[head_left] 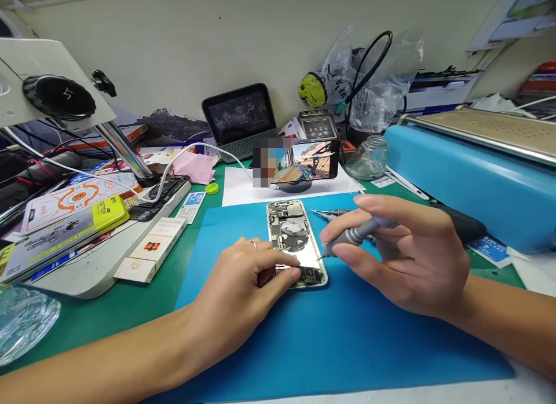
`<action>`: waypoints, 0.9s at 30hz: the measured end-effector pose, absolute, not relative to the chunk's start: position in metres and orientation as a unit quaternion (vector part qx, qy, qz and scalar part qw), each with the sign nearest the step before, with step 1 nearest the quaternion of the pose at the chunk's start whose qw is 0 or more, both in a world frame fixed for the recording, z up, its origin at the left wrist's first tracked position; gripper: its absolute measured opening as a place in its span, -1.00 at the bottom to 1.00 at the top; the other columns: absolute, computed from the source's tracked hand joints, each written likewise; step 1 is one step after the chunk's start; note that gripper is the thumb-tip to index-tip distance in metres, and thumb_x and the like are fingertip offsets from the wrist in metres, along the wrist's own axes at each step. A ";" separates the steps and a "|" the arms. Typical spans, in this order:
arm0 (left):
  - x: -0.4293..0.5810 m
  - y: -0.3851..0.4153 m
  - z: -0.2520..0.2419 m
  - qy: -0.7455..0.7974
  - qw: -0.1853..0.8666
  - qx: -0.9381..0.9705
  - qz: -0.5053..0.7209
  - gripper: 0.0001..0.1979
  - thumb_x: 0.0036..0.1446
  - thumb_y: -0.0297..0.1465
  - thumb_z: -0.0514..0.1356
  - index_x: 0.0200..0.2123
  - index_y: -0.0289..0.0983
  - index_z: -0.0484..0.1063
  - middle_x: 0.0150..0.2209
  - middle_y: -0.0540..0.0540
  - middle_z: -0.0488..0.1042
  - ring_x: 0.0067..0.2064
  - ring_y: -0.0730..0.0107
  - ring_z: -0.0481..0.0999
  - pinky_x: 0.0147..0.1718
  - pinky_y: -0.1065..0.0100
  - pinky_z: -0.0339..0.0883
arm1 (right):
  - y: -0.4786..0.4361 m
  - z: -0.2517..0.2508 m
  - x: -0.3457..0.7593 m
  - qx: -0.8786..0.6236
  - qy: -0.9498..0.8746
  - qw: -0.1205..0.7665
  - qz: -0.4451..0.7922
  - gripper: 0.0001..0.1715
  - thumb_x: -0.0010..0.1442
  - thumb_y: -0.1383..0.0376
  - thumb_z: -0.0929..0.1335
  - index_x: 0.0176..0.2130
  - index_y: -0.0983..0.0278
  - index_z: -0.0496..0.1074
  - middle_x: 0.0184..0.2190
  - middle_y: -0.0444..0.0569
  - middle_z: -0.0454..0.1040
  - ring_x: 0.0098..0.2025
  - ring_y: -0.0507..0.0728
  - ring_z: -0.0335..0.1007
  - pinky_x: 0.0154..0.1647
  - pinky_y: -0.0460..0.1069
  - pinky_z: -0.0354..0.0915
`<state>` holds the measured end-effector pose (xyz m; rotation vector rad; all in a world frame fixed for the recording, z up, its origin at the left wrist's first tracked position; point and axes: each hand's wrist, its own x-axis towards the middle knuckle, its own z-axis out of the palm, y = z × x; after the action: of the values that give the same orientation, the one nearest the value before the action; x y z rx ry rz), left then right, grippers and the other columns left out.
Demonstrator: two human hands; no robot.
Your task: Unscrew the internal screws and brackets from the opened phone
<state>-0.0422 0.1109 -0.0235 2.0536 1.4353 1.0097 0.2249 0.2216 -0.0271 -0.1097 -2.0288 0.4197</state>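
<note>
An opened phone housing [309,254] lies on the blue mat [347,346], its inner parts bare. My left hand [247,276] rests over its lower left side, thumb and index finger pinched together at the lower part; whatever is between those fingertips is hidden. A ring sits on one finger. My right hand [412,253] grips a grey precision screwdriver [350,237] between thumb and fingers. Its thin tip points down at the housing's right edge; I cannot tell if it touches. Behind that hand, fine-tipped tools [328,212], perhaps tweezers, lie on the mat.
A propped phone [310,161] and a smart display [238,114] stand at the back. On the left are a microscope stand [125,149], battery boxes [69,230], a white carton [150,250] and a glass dish [26,323]. A blue machine [460,184] and a glass jar [369,155] stand right.
</note>
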 end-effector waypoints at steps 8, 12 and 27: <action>-0.043 0.113 -0.014 0.535 0.215 0.711 0.403 -0.76 0.55 -0.32 0.40 -0.15 -0.03 0.92 -0.42 0.17 0.64 -0.42 0.44 0.42 -0.37 0.32 0.18 | 0.223 -0.030 0.222 -0.055 -0.845 0.508 0.160 -0.06 0.68 0.48 0.59 0.75 -0.17 0.44 0.35 -0.01 0.84 -0.03 0.17 0.97 -0.07 0.02 0.91; -0.049 0.121 -0.004 0.548 0.180 0.703 0.416 -0.77 0.52 -0.29 0.40 -0.16 -0.04 0.93 -0.44 0.15 0.57 -0.41 0.43 0.39 -0.36 0.32 0.18 | 0.223 -0.030 0.221 -0.054 -0.845 0.507 0.163 -0.11 0.73 0.42 0.57 0.75 -0.22 0.44 0.29 -0.08 0.82 0.01 0.14 0.96 -0.01 0.01 0.89; -0.129 0.105 -0.034 0.599 -0.034 0.750 0.279 -0.66 0.83 -0.09 0.41 0.00 -0.21 0.73 -0.35 0.13 0.53 -0.36 0.36 0.58 -0.28 0.31 0.56 | 0.229 -0.039 0.217 -0.048 -0.857 0.477 0.187 -0.22 0.74 0.33 0.59 0.71 -0.17 0.52 0.30 -0.10 0.91 -0.10 0.12 0.93 -0.03 -0.02 0.84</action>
<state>-0.1292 0.1052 -0.0338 2.4072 1.9235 0.8954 0.2174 0.2288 -0.0393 -0.1163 -2.0948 0.4565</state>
